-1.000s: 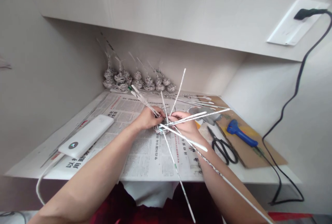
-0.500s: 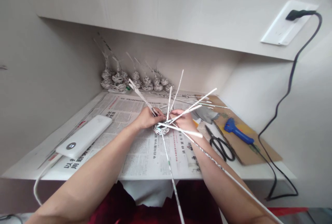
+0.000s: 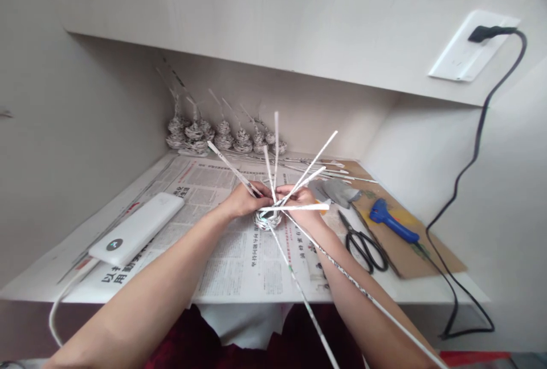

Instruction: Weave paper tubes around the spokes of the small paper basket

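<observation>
A small round basket woven from rolled newspaper strips is between my hands, just above the newspaper-covered table. Several stiff paper strips fan out from its rim, and two long ones trail toward me. My left hand is closed at the basket's left side, thumb and fingers pinching the rim and a strip base. On the far right side, my right hand has its fingers closed at the rim around the bases of strips; the exact grip is partly hidden behind them.
Several finished woven paper gourd shapes stand at the back left. A white power bank with a cable lies left. Black scissors, a grey cloth, loose paper strips and a blue glue gun on cardboard lie right.
The basket has turned slightly between my hands, and its strips have swung left at the top. The near trailing strip now points further right. Both hands stay at the rim.
</observation>
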Action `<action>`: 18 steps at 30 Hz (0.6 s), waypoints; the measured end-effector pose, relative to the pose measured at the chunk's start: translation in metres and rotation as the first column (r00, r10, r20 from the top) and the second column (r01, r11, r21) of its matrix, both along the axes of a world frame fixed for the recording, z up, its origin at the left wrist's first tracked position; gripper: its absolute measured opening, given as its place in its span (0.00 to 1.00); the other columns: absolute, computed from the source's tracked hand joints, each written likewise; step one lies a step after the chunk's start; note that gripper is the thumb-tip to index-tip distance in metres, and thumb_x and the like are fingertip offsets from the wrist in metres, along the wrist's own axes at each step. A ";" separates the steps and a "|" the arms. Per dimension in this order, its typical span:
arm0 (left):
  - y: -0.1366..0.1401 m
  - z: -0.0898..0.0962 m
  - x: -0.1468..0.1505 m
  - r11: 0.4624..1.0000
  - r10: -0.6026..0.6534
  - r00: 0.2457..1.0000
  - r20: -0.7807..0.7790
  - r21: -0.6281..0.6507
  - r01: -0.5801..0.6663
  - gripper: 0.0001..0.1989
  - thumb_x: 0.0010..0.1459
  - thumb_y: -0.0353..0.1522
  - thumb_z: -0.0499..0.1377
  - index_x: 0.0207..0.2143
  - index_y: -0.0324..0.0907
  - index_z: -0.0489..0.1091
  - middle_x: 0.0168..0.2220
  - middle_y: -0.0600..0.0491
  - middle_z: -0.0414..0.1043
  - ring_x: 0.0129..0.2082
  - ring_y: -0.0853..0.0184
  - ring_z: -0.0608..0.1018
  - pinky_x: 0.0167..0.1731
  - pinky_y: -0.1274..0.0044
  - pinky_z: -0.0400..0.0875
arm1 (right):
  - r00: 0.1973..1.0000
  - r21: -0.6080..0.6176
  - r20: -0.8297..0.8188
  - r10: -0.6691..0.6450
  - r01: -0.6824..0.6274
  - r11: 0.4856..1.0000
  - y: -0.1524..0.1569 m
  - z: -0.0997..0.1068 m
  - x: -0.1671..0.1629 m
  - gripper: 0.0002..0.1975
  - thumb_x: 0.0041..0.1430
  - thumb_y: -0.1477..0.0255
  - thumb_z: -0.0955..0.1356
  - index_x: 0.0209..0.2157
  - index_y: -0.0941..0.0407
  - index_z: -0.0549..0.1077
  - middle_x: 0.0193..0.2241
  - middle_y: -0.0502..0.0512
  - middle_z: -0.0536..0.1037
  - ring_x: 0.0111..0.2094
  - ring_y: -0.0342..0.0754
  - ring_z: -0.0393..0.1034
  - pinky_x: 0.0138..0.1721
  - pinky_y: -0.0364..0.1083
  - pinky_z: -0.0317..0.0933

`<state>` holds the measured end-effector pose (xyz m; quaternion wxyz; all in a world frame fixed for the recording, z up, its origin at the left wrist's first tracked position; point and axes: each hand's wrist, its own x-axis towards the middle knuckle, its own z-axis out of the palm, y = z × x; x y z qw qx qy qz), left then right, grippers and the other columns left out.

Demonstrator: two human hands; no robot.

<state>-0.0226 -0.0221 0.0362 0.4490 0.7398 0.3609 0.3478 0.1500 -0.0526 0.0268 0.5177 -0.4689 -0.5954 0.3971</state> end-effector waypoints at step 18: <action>0.003 0.000 -0.004 0.995 0.104 0.989 0.107 0.000 -0.105 0.11 0.46 0.36 0.63 0.27 0.35 0.74 0.25 0.50 0.74 0.24 0.69 0.72 0.25 0.78 0.65 | 0.985 0.011 -0.143 -0.098 0.101 0.995 0.002 0.002 0.006 0.12 0.47 0.64 0.72 0.32 0.56 0.75 0.25 0.49 0.77 0.19 0.41 0.68 0.20 0.40 0.63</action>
